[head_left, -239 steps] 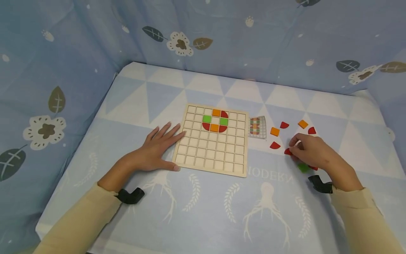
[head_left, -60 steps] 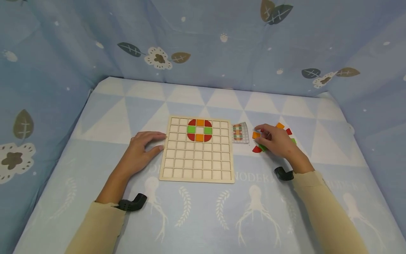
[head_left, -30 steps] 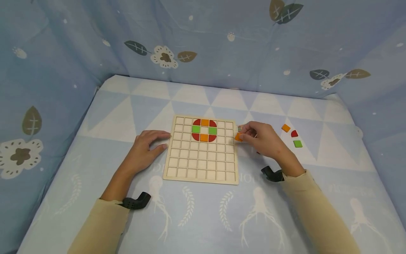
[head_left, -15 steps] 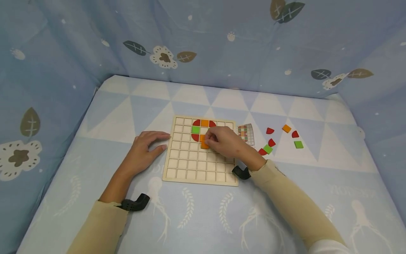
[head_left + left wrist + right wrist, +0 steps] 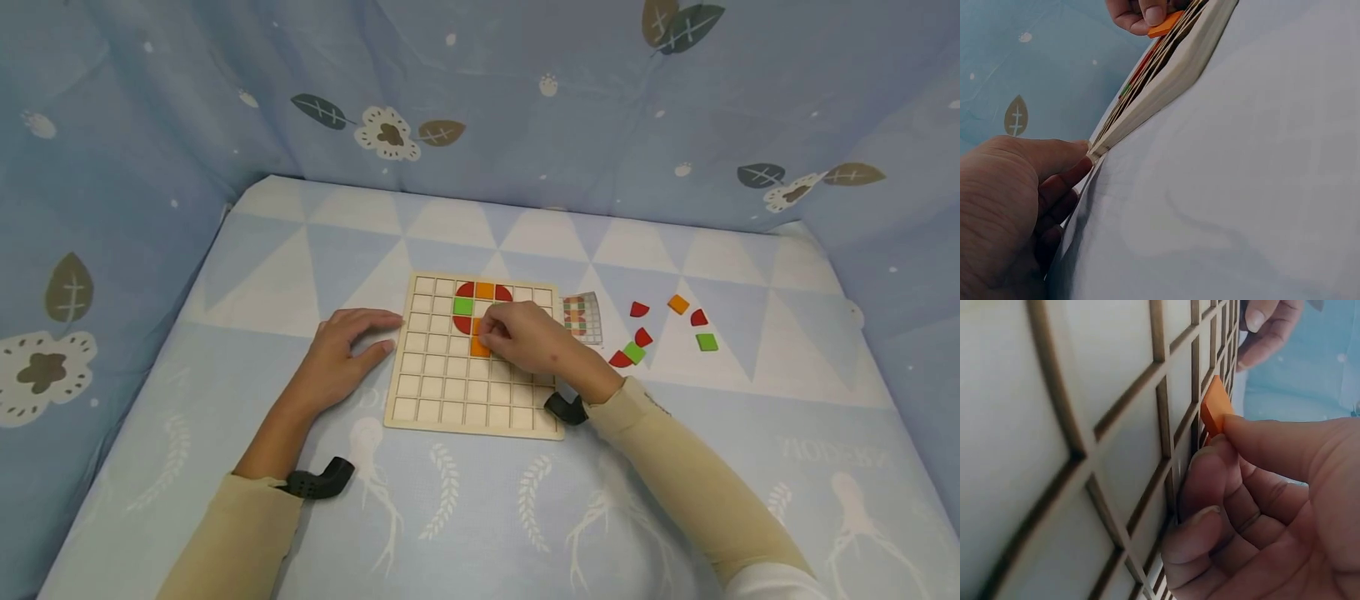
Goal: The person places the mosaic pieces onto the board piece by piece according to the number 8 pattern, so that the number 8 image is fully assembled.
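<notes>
A pale wooden grid board (image 5: 472,400) lies on the blue cloth. Its top rows hold a ring of red, orange and green tiles (image 5: 483,291). My right hand (image 5: 517,337) is over the board and pinches an orange square tile (image 5: 480,346) just below that ring; the tile (image 5: 1215,411) is tilted against a cell, held by thumb and fingertips. My left hand (image 5: 341,350) rests flat against the board's left edge (image 5: 1147,106), fingertips touching it.
A small pattern card (image 5: 583,317) lies right of the board. Loose red quarter-round, green and orange tiles (image 5: 633,352) are scattered further right (image 5: 678,304). Blue patterned fabric walls (image 5: 480,108) close in the surface on three sides.
My right hand took an orange tile from the loose pile, carried it left over the board and has lowered it towards a cell below the ring. The left hand stayed put.
</notes>
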`<state>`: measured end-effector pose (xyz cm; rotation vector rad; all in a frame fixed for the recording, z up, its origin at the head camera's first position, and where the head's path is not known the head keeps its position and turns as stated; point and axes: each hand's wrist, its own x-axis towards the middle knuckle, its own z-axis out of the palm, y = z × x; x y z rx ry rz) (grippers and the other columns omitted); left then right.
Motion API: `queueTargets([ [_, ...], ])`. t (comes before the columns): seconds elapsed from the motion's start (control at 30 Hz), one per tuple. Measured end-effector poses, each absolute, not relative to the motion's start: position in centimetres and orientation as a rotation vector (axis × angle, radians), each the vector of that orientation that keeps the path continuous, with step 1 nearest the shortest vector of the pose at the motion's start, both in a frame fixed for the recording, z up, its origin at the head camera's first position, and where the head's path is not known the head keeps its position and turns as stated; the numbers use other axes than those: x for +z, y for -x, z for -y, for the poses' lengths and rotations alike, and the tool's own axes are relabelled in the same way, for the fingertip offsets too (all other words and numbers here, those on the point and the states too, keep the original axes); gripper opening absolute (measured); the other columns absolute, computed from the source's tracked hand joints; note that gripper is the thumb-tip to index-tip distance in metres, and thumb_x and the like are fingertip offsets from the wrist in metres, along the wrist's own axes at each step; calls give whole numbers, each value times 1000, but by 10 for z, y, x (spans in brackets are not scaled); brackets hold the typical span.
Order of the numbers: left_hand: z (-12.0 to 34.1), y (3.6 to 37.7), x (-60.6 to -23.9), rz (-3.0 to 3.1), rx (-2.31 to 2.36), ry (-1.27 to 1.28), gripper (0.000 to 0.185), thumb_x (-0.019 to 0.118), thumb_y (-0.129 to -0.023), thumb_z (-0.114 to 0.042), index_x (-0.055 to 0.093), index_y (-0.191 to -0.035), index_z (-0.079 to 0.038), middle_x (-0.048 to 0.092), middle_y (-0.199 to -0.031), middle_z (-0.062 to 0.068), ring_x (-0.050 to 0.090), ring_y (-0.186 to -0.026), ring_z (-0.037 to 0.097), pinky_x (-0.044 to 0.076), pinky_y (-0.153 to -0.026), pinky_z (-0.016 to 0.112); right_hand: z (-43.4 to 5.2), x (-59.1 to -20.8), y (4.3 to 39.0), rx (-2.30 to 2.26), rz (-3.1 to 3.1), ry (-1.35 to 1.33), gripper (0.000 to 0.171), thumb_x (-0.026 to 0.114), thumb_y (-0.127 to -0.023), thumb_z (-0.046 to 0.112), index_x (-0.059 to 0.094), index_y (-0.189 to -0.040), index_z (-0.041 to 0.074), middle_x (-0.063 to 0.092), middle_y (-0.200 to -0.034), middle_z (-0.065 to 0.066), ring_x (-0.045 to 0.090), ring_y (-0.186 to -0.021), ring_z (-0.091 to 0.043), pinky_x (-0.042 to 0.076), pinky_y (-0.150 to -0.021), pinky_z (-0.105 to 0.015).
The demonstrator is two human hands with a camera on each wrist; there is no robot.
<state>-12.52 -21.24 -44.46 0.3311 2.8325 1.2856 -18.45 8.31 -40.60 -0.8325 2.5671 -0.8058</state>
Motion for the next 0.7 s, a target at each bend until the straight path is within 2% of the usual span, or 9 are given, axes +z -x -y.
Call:
queueTargets([
  [0.43,213,125,-444,-2845,1270,-311,34,66,-92,-32,62,-126,-31,54,-131,-13,38,-129,13,28,-106,47,-85,-402,172,-793,-2669,876,6,61,-94,18,64,-97,14,58,-82,7,52,-75,-11,46,-69,-27],
  [0.7,211,125,-444,-2850,1239,-306,34,66,-93,-31,62,-126,-29,55,-131,-12,37,-130,14,25,-107,47,-156,-391,152,-849,-2778,759,13,64,-93,14,68,-105,12,63,-93,4,53,-80,-13,48,-71,-31],
])
